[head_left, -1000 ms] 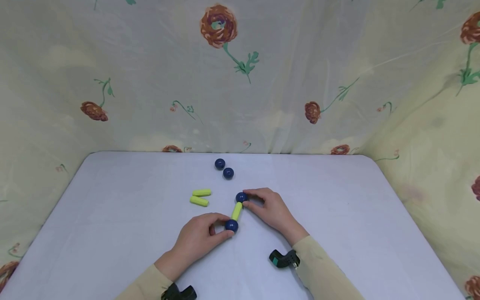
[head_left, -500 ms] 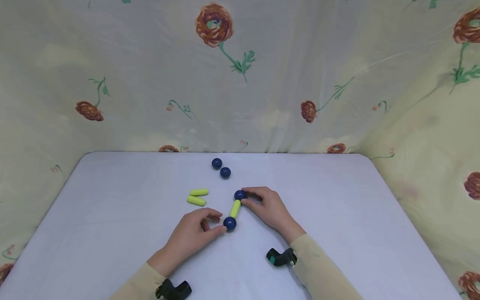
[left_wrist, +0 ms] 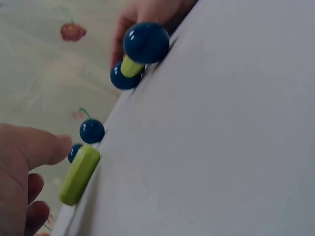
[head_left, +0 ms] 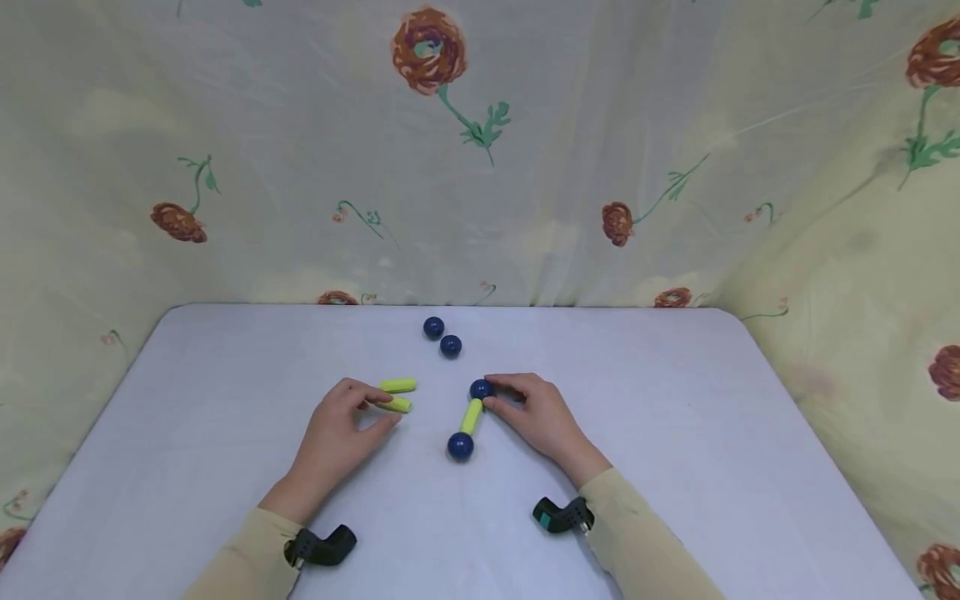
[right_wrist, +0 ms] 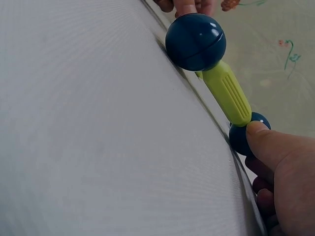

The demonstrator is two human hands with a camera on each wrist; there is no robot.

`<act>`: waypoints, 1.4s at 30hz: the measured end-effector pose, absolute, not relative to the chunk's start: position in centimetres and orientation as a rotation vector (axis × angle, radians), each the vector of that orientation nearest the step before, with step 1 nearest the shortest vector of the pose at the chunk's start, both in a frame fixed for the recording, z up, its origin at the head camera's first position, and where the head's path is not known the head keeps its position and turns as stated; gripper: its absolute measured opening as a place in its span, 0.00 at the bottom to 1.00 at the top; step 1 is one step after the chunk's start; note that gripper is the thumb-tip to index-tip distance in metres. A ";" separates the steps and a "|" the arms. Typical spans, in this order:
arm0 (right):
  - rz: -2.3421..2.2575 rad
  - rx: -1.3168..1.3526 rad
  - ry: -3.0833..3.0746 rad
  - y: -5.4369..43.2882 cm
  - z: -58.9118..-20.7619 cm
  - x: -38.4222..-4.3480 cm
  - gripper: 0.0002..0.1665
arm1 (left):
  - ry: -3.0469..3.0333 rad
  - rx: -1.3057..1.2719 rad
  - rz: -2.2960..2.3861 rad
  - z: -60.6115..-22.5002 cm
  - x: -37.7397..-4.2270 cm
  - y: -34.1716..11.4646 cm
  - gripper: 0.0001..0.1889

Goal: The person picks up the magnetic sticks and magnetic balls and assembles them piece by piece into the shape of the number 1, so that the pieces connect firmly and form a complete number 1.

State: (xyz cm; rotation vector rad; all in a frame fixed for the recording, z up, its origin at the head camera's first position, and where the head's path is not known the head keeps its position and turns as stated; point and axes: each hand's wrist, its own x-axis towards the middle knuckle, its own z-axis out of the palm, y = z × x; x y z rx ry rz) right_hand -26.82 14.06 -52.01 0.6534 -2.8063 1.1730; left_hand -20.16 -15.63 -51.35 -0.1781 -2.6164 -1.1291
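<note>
In the head view, a yellow-green rod joins two dark blue balls and lies on the table. My right hand pinches the far ball between thumb and fingers; the near ball is untouched. Two loose yellow-green rods lie to the left. My left hand is over the nearer loose rod, thumb and index finger apart, its fingertips covering part of it. Just beyond lies the other loose rod. The left wrist view shows a gap between the thumb and a loose rod.
Two loose blue balls, one and another, sit near the table's back edge. A flowered cloth hangs behind the white table. Each wrist wears a black camera mount.
My left hand has let go of the near ball and moved left to the loose rods. The right hand still holds the far ball; the joined piece has barely moved.
</note>
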 end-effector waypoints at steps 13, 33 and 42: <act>1.160 0.630 -2.794 14.2 -52.0 -26.8 0.21 | -2.768 -0.076 -0.988 -51.6 -20.5 -15.8 0.19; 1.133 0.582 -2.778 14.2 -52.2 -27.1 0.22 | -2.784 -0.127 -0.974 -51.7 -20.4 -15.9 0.11; 1.140 0.560 -2.770 14.2 -52.3 -27.2 0.21 | -2.808 -0.137 -0.996 -51.5 -20.4 -15.8 0.11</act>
